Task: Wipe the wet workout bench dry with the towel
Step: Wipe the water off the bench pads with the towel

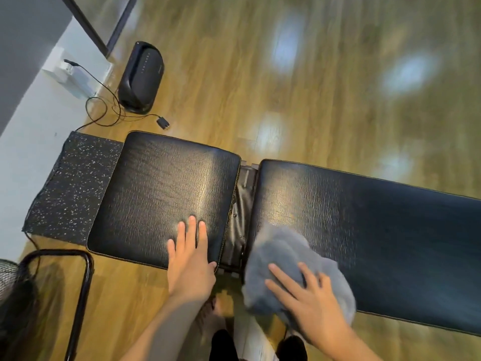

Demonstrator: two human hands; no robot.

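Grey towel is bunched up on the near left corner of the long back pad of the workout bench, part of it spilling over the near edge. The right hand lies flat on top of the towel, fingers spread and straight, pressing it down rather than clutching it. Left of that pad, across the gap with the dark metal hinge, sits the square seat pad, and the left hand is planted on its near right corner, fingers straight and slightly fanned, thumb hooked at the pad's edge, holding nothing. Both pads show a shiny cracked black surface with light glare. Left of the seat pad lies a speckled black rubber mat. Beyond the seat pad, on the wooden floor, stands a black speaker, with a thin cable looping from it towards the wall and a small plug lying near the pad's far edge. Near left of the seat pad, a black tube frame and a blurred mesh object at the picture's edge
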